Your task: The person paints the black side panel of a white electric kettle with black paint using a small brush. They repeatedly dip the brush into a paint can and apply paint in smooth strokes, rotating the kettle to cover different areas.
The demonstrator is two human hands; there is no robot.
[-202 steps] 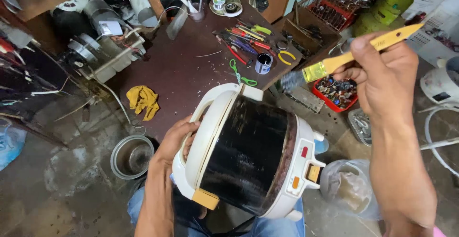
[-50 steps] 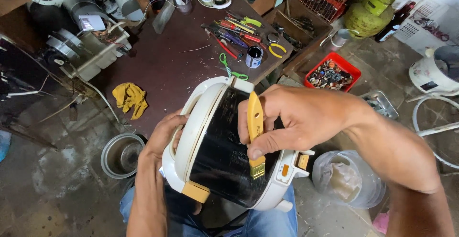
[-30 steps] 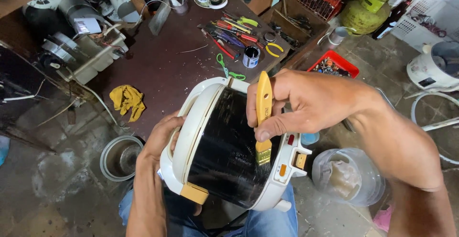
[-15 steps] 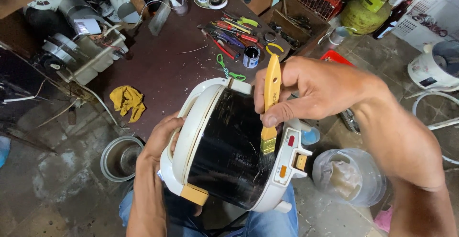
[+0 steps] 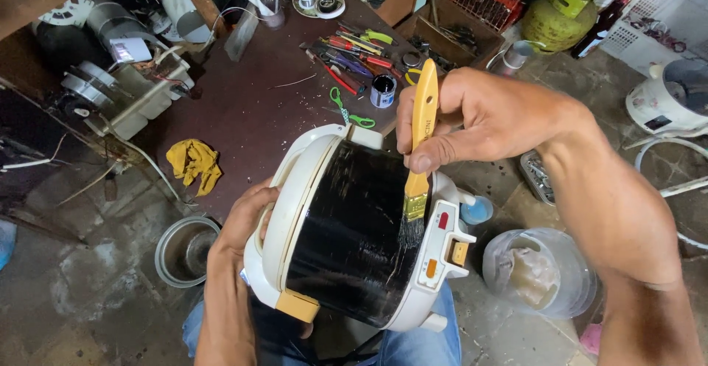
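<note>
A white rice cooker (image 5: 346, 226) with a glossy black body lies on its side across my lap. My left hand (image 5: 247, 218) grips its white rim on the left. My right hand (image 5: 479, 119) holds a yellow-handled paintbrush (image 5: 419, 152) upright, its dark bristles touching the black surface close to the white control panel with a red and an orange button.
A dark workbench (image 5: 258, 108) ahead holds pliers, screwdrivers, a small black can (image 5: 383, 91) and a yellow rag (image 5: 194, 161). A metal pot (image 5: 183, 250) sits on the floor at left, a clear plastic tub (image 5: 542, 271) at right, another white cooker (image 5: 671, 100) far right.
My right hand brought the brush from up in the air down onto the black body, then stroked it rightward toward the control panel. My left hand has stayed on the rim.
</note>
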